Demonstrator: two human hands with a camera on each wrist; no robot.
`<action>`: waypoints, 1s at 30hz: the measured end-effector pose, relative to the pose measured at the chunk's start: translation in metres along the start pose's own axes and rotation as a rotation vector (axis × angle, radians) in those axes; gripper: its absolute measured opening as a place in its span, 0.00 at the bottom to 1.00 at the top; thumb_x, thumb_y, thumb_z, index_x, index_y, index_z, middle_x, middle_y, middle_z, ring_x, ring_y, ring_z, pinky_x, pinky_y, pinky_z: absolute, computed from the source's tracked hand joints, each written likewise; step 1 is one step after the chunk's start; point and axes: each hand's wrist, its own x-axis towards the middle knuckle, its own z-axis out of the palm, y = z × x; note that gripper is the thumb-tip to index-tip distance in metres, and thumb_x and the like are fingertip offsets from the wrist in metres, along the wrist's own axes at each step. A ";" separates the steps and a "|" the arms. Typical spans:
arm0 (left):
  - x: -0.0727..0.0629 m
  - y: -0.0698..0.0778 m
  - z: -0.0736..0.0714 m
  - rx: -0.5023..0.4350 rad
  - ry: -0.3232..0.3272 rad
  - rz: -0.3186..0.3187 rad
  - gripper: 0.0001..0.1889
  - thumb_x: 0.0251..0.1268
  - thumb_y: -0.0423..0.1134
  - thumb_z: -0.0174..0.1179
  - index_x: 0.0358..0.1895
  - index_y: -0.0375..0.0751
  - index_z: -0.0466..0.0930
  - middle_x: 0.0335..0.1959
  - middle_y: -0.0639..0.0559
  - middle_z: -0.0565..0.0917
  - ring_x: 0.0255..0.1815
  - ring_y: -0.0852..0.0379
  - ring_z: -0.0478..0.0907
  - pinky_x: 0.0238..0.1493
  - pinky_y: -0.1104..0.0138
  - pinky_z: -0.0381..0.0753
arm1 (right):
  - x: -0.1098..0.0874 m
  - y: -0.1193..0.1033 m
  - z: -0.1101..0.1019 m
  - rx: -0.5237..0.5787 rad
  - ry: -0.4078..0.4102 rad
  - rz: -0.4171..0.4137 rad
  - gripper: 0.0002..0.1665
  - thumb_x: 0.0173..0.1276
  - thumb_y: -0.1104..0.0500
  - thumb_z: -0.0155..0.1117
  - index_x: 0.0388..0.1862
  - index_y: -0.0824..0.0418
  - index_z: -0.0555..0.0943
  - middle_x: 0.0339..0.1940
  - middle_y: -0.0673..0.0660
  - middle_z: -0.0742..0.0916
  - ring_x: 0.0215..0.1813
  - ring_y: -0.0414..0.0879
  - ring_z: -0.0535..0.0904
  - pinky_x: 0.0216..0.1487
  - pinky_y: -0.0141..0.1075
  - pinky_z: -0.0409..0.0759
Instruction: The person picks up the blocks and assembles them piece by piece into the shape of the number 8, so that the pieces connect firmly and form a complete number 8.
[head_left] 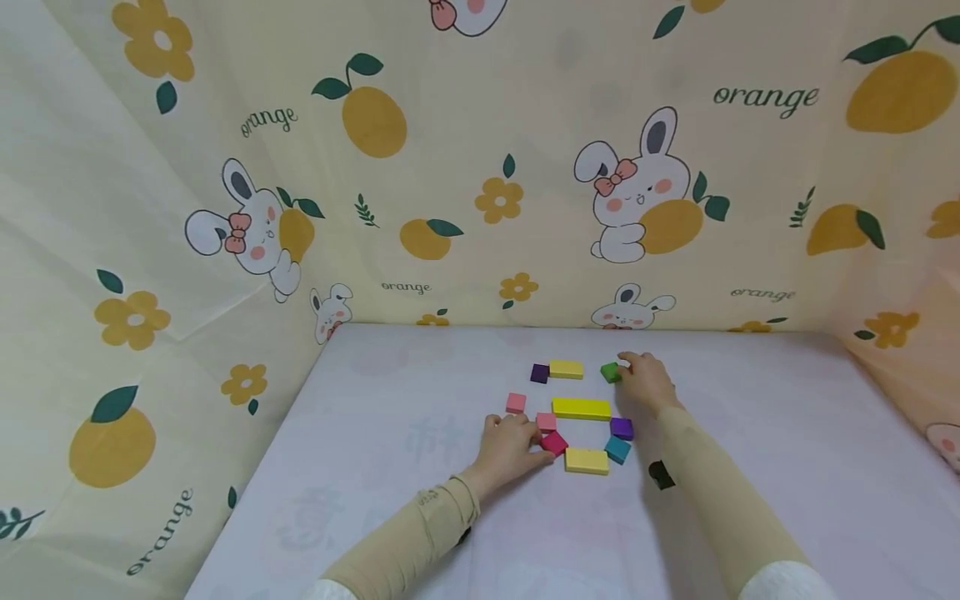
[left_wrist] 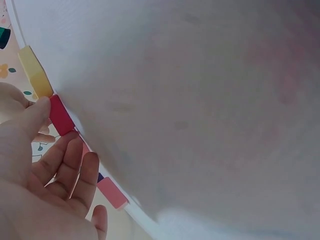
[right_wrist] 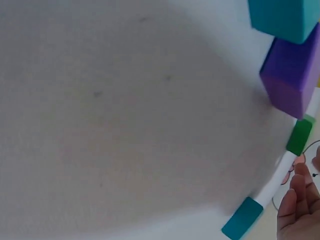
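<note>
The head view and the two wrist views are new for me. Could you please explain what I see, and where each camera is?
There is no machine here: these are a person's two bare hands. The wide picture comes from a camera worn on the head; the other two come from cameras on the left and right wrists, each looking at its own hand's work. On the white table lie a purple block, a long yellow block, two pink blocks and others. The left hand pinches a red block. The right hand is at a green block; whether it grips it, I cannot tell.
</note>
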 end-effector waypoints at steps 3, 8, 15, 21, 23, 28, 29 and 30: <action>-0.001 0.001 0.000 0.000 -0.002 0.002 0.17 0.52 0.61 0.63 0.32 0.52 0.82 0.25 0.62 0.77 0.33 0.63 0.72 0.51 0.55 0.65 | 0.000 0.004 0.002 -0.027 -0.013 -0.002 0.23 0.72 0.61 0.45 0.63 0.67 0.69 0.48 0.74 0.77 0.46 0.64 0.74 0.47 0.54 0.74; -0.001 0.003 -0.001 0.001 -0.008 0.000 0.16 0.52 0.60 0.63 0.32 0.52 0.81 0.26 0.62 0.78 0.34 0.62 0.73 0.51 0.55 0.65 | -0.001 0.010 0.007 -0.091 -0.008 0.002 0.21 0.71 0.59 0.47 0.61 0.63 0.72 0.48 0.73 0.78 0.47 0.67 0.73 0.45 0.56 0.73; -0.001 0.005 -0.001 0.005 -0.009 -0.003 0.17 0.52 0.60 0.62 0.32 0.52 0.81 0.25 0.62 0.77 0.34 0.62 0.72 0.51 0.56 0.65 | -0.002 0.011 0.012 -0.112 0.023 0.051 0.21 0.71 0.56 0.49 0.60 0.61 0.73 0.49 0.72 0.78 0.47 0.66 0.72 0.45 0.56 0.72; -0.001 0.005 -0.002 0.001 -0.005 -0.002 0.16 0.52 0.60 0.63 0.32 0.52 0.81 0.25 0.62 0.77 0.33 0.62 0.72 0.50 0.56 0.65 | 0.000 0.011 0.014 -0.099 0.050 0.070 0.20 0.69 0.55 0.52 0.57 0.61 0.76 0.47 0.70 0.79 0.45 0.64 0.73 0.42 0.52 0.72; -0.001 0.005 -0.003 0.004 -0.004 -0.004 0.16 0.52 0.60 0.63 0.32 0.52 0.81 0.25 0.62 0.77 0.34 0.62 0.72 0.50 0.56 0.65 | 0.001 0.011 0.014 -0.092 0.052 0.067 0.20 0.68 0.55 0.53 0.56 0.62 0.77 0.45 0.69 0.80 0.43 0.63 0.73 0.40 0.50 0.72; -0.001 0.003 -0.001 0.008 -0.012 -0.011 0.17 0.53 0.61 0.62 0.33 0.53 0.81 0.26 0.62 0.77 0.34 0.63 0.72 0.52 0.55 0.65 | 0.001 0.008 0.011 -0.073 0.033 0.070 0.20 0.65 0.54 0.57 0.53 0.63 0.79 0.39 0.66 0.81 0.41 0.60 0.72 0.38 0.47 0.70; -0.001 0.002 -0.001 0.007 -0.012 -0.012 0.17 0.52 0.61 0.62 0.33 0.53 0.81 0.26 0.62 0.77 0.34 0.63 0.72 0.52 0.55 0.65 | 0.001 0.008 0.011 -0.071 0.025 0.072 0.21 0.64 0.54 0.57 0.52 0.63 0.79 0.39 0.66 0.81 0.41 0.60 0.72 0.38 0.47 0.70; -0.001 0.002 -0.001 0.007 -0.013 -0.013 0.17 0.52 0.61 0.62 0.33 0.53 0.81 0.26 0.62 0.77 0.34 0.63 0.72 0.52 0.55 0.65 | 0.001 0.007 0.010 -0.067 0.018 0.075 0.21 0.64 0.53 0.58 0.52 0.63 0.79 0.40 0.66 0.81 0.42 0.60 0.71 0.39 0.47 0.70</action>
